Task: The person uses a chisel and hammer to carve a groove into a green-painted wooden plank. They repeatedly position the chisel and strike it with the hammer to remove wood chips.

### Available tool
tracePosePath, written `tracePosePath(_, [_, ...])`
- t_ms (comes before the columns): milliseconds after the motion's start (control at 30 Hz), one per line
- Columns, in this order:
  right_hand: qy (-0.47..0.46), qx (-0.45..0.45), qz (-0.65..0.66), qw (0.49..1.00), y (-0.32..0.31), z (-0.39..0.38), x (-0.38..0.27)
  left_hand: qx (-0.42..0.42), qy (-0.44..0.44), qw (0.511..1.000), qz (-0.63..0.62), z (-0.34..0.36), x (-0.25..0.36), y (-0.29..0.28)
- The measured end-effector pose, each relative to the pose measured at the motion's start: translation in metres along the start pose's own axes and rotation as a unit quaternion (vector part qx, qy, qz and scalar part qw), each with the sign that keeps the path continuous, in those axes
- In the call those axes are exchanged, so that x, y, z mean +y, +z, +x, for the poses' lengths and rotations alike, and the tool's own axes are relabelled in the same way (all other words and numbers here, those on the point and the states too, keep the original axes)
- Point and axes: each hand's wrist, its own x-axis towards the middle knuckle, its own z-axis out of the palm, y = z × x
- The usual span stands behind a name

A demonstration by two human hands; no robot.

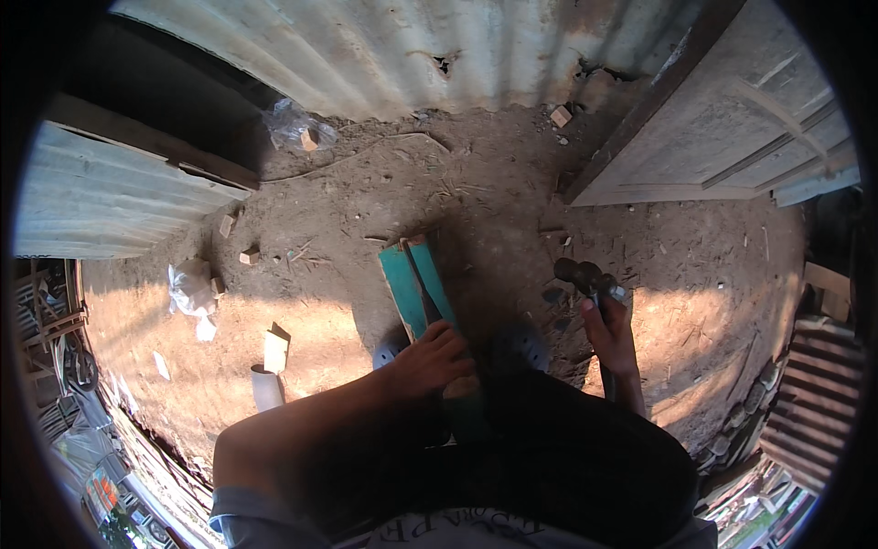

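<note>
The left hand pins the teal wooden plank while the right hand grips a hammer, seemingly poised for a square strike.

- Bare dirt ground lies open ahead of the green planks.
- Corrugated sheet closes the far side; a wooden door panel blocks the right.
- Small wood blocks and a white bag clutter the left.
</note>
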Motion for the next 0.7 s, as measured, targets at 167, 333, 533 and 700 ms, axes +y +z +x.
tracePosePath(167, [-0.009,0.0,-0.003,1.0,0.0,0.001,0.003,0.038,-0.025,0.999,0.027,0.002,-0.022,-0.006])
tracePosePath(333, [-0.007,-0.003,0.014,1.0,0.001,0.0,-0.007,0.044,0.031,0.999,0.005,0.005,0.007,0.002])
tracePosePath(533, [-0.012,-0.013,-0.003,1.0,-0.001,0.001,-0.006,0.067,0.025,0.997,0.04,0.033,0.005,-0.011])
tracePosePath(700, [-0.018,-0.013,-0.013,1.0,0.002,0.003,0.0,0.083,-0.053,0.995,0.023,0.075,-0.02,-0.001])
